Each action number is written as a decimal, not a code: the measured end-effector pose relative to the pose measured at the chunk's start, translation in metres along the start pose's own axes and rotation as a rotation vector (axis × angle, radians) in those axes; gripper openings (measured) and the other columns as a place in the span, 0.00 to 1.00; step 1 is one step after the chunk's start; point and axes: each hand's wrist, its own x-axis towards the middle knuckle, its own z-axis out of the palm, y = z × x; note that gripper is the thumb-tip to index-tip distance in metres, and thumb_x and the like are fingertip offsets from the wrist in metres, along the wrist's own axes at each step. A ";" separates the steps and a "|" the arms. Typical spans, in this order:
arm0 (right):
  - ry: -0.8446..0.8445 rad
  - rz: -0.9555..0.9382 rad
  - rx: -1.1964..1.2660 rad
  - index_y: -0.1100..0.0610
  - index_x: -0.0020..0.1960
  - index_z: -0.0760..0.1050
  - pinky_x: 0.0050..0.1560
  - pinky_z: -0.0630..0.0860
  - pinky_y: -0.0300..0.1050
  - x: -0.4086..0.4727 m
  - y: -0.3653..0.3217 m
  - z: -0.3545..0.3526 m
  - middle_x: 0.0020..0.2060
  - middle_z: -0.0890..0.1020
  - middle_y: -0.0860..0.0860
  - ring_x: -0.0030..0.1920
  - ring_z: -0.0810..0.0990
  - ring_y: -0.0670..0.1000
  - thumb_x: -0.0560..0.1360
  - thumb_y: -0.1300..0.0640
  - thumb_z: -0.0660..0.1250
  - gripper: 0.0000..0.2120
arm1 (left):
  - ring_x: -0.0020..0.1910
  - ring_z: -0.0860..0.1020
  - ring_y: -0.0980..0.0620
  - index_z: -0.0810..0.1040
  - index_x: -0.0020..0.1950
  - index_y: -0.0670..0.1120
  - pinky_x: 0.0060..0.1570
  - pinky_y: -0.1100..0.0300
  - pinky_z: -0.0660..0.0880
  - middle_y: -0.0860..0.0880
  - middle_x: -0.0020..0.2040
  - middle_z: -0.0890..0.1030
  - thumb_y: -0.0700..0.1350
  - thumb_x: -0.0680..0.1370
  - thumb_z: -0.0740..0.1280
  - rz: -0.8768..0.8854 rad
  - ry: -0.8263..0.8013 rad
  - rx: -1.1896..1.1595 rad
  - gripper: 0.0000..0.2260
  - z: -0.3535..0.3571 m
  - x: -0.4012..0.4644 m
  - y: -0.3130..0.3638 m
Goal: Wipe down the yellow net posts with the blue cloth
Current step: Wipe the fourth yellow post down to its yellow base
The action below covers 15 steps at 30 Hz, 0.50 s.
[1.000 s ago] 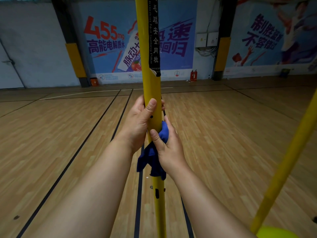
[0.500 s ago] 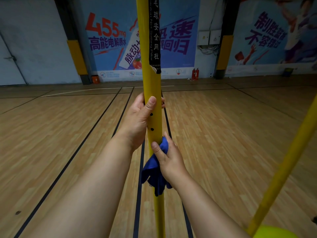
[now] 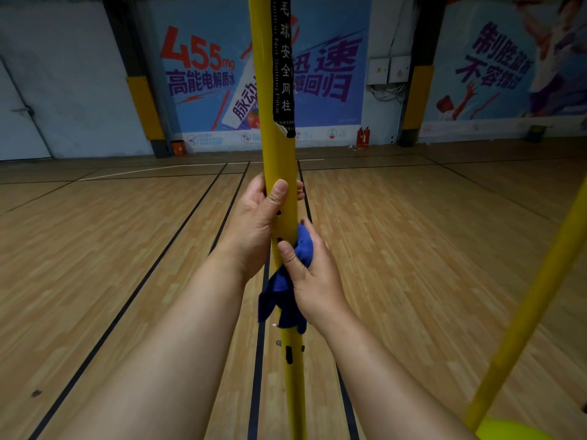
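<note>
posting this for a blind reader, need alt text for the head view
Two bare hands work on an upright yellow post: the left hand grips it while the right hand, just below, holds a blue cloth against it. Behind lie a wooden floor and wall posters; a second post leans at right.

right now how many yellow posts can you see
2. One yellow post stands upright at centre, gripped by the left hand while the right hand presses the blue cloth to it. A second post leans at the right edge.

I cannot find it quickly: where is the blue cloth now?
Centre of the head view: the right hand presses the blue cloth against the yellow post, just below the left hand.
</note>
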 end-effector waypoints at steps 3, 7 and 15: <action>-0.025 0.080 -0.118 0.43 0.81 0.56 0.75 0.66 0.51 -0.009 0.025 0.004 0.70 0.66 0.40 0.74 0.65 0.46 0.77 0.36 0.64 0.36 | 0.59 0.82 0.54 0.74 0.68 0.50 0.53 0.60 0.78 0.52 0.58 0.84 0.58 0.79 0.65 0.005 0.010 0.051 0.21 0.001 0.000 0.000; -0.050 0.140 -0.209 0.42 0.82 0.51 0.78 0.62 0.53 -0.026 0.053 0.008 0.77 0.61 0.42 0.77 0.59 0.46 0.80 0.42 0.65 0.36 | 0.56 0.82 0.55 0.74 0.66 0.52 0.54 0.57 0.75 0.53 0.57 0.84 0.60 0.79 0.63 0.012 0.024 0.086 0.19 0.006 -0.002 -0.003; -0.003 0.248 -0.267 0.44 0.83 0.47 0.78 0.62 0.48 -0.045 0.080 0.021 0.79 0.59 0.45 0.79 0.57 0.47 0.81 0.43 0.64 0.37 | 0.53 0.84 0.50 0.73 0.62 0.55 0.55 0.52 0.76 0.50 0.51 0.85 0.63 0.72 0.71 -0.049 0.059 0.121 0.23 0.010 -0.020 -0.036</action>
